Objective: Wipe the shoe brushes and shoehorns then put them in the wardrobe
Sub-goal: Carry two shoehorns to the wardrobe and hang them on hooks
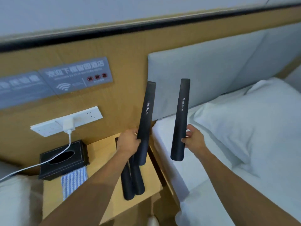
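My left hand (pixel 128 141) grips a long black shoehorn (pixel 147 110), printed "Shoehorn", and holds it upright above the wooden nightstand (pixel 105 199). My right hand (pixel 193 138) grips a second black shoehorn (pixel 182 111) upright over the edge of the bed. Two more black shoehorns (pixel 132 181) lie side by side on the nightstand below my left wrist. A blue and white striped cloth (pixel 74 180) lies on the nightstand next to them. No shoe brush shows clearly.
A black tissue box (pixel 63 160) stands at the nightstand's back left, with a white charger cable (pixel 32 166) crossing it from the wall socket strip (pixel 48 126). The bed with white pillows (pixel 244 132) fills the right. A grey padded headboard (pixel 203 75) rises behind.
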A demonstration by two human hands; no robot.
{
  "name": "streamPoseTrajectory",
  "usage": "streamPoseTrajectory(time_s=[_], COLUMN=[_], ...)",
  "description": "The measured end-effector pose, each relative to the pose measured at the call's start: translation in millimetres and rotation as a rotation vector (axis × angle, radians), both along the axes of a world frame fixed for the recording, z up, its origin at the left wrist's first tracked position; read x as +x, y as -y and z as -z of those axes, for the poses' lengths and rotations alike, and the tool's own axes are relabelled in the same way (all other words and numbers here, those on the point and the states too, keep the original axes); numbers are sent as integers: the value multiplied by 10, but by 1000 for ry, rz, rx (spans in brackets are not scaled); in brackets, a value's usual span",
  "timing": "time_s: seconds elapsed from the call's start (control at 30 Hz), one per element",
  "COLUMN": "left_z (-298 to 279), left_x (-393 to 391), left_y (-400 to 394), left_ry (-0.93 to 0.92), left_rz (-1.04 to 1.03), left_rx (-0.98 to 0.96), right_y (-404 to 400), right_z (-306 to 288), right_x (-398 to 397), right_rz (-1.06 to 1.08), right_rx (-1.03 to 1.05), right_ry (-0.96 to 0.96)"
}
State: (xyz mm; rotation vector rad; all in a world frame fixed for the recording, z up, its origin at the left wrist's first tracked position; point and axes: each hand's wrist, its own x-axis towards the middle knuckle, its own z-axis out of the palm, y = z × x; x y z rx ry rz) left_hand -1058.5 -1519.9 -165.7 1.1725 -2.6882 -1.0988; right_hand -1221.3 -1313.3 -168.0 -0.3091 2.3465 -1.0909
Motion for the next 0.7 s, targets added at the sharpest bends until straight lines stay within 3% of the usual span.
streamPoseTrajectory(time_s=[0.37,0.7], left_z=[-1936,-3332], left_x=[-1108,-950], left_y=[-766,-1673], left_ry=[-495,-798], left_rz=[266,618], left_rx=[34,55], right_y=[-950,-1800], right_z=[-2182,-3487], right_x=[-129,704], right_rz=[274,548], right_rx=[-199,-177], right_ry=[-425,-630])
